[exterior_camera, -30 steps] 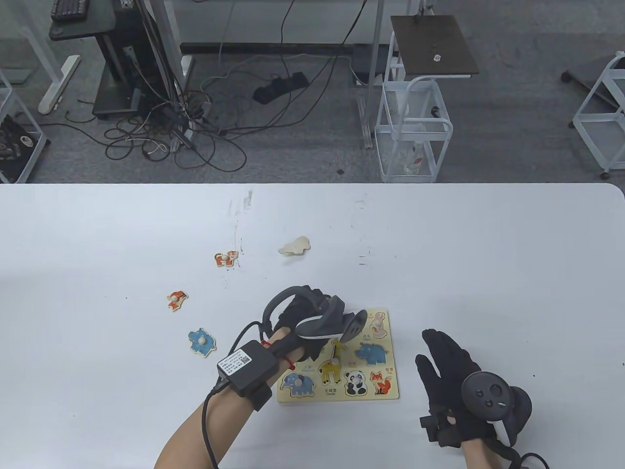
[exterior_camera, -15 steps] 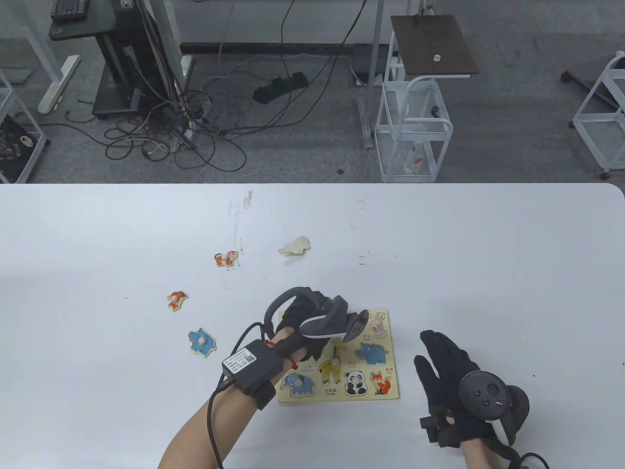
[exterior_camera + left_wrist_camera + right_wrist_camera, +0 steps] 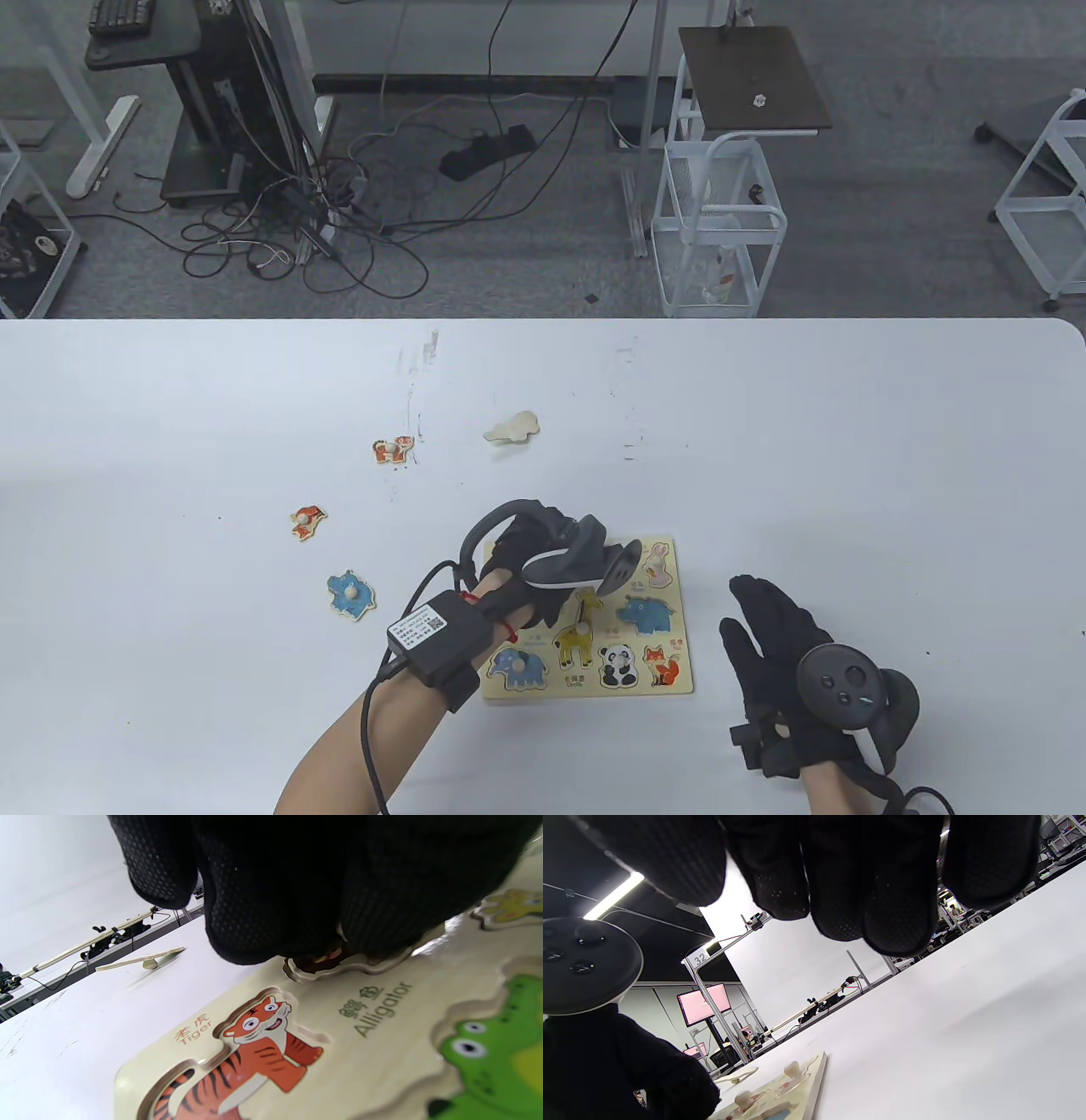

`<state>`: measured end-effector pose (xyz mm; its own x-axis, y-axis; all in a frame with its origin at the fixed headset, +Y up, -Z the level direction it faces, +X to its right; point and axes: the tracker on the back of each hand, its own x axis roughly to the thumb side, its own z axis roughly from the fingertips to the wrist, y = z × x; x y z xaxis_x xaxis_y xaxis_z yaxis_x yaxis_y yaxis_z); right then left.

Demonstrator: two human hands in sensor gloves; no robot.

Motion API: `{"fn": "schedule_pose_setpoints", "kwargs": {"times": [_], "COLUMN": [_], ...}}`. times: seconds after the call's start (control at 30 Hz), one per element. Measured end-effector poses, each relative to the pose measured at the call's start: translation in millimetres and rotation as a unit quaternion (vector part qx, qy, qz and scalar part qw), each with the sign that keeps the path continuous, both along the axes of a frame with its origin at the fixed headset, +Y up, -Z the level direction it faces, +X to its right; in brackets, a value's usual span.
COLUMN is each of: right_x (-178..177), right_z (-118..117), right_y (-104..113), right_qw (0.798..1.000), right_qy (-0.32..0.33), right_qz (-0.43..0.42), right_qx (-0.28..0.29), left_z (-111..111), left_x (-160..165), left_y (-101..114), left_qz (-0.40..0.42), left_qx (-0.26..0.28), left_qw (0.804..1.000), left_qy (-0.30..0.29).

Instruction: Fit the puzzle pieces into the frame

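White counter carried the puzzle frame near its front edge; left hand over frame's far-left corner, right hand just right of frame, fingers straight, holding nothing. Left wrist view: fingers pinched a puzzle piece above frame's tiger cutout.

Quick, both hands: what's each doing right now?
Left hand: fingers pinching a piece on the frame.
Right hand: open, holding nothing.
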<state>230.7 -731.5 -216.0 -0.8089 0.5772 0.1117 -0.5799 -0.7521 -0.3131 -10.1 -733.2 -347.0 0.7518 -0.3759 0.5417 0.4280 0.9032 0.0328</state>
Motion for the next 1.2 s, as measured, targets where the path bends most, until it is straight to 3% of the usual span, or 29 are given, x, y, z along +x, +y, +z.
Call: {"fn": "schedule_pose_setpoints", "kwargs": {"times": [0.63, 0.97, 1.2], "right_x": [-0.2, -0.5, -0.9], "right_z": [-0.4, -0.7, -0.9], "right_y": [-0.6, -1.0, -1.3], "right_qw": [1.0, 1.0, 1.0], "right_qy": [0.001, 0.003, 0.005], "right_qz": [0.004, 0.008, 0.013], "right_qx": [-0.005, -0.009, -0.012], "left_z": [6.9, 7.9, 3.1], "left_x": [15.7, 15.2, 9.6], "left_y": [-4.5, -6.7, 3.1], "left_qz": [-0.063, -0.075, -0.045], "left_qx": [0.035, 0.022, -0.009], "left_qw": [0.997, 0.997, 0.999], "left_qy": [-0.005, 0.009, 0.027]}}
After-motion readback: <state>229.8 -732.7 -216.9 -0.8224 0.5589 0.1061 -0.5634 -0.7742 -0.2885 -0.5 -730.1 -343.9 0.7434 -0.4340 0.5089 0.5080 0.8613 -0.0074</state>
